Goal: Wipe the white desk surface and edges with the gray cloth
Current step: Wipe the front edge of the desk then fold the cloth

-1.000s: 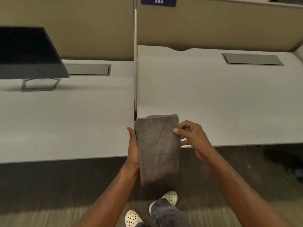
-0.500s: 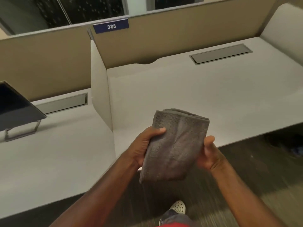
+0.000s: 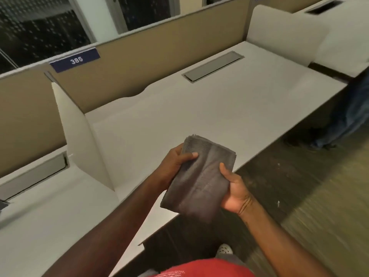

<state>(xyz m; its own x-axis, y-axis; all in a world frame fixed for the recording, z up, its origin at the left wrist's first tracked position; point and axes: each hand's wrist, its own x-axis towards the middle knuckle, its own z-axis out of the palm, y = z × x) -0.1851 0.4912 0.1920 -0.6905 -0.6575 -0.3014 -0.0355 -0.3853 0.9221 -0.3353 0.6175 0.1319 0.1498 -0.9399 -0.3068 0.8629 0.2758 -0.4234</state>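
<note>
Desk: white, bare beyond both hands, not yet wiped.
Cloth: gray, folded thick, held above the desk's near edge between the hands.
Handling: likely light, soft, floppy; best gripped flat across the folds so they stay together.
Left hand: thumb pinching the cloth's left edge.
Right hand: cupping its right edge, thumb on top.
</note>
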